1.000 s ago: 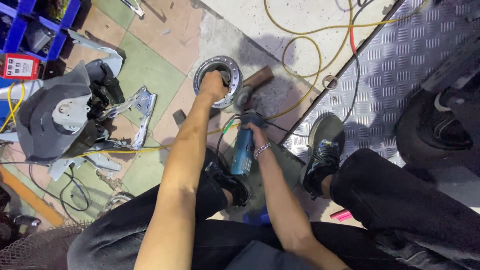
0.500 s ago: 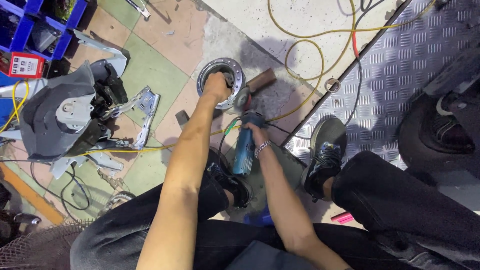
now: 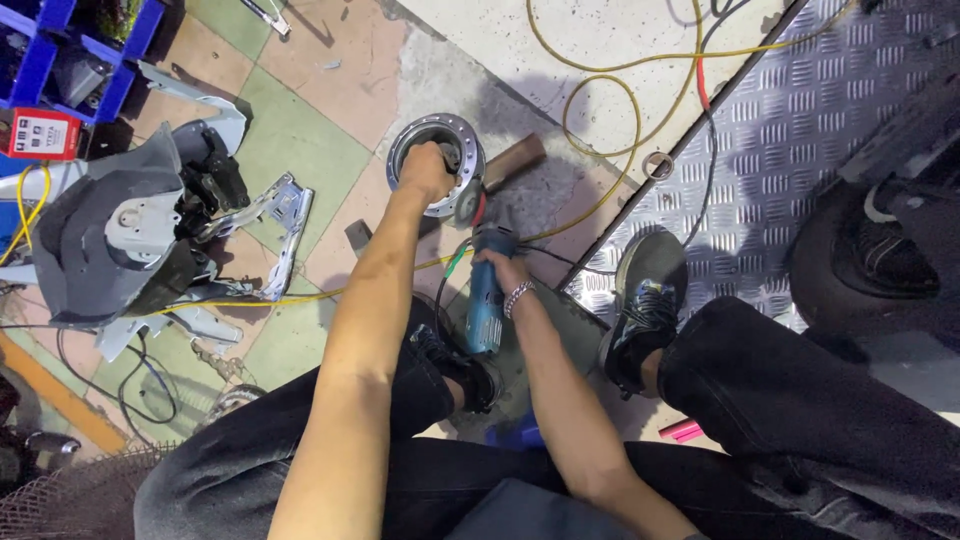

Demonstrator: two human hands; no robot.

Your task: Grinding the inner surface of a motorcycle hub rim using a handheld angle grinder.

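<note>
Metal ring [image 3: 436, 163], likely heavy and rigid, gripped at its rim by the left hand [image 3: 428, 172]; right hand [image 3: 500, 270] clasps the grinder [image 3: 485, 295]

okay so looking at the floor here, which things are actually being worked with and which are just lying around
In use:
left hand gripping the round metal hub
right hand holding the blue angle grinder

Lying about:
wooden block
yellow cable
grey scooter body panels
small metal ring
pink marker

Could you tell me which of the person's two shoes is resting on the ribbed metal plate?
The right shoe: its toe lies on the plate, while the left shoe sits on the bare floor under the grinder.
</note>
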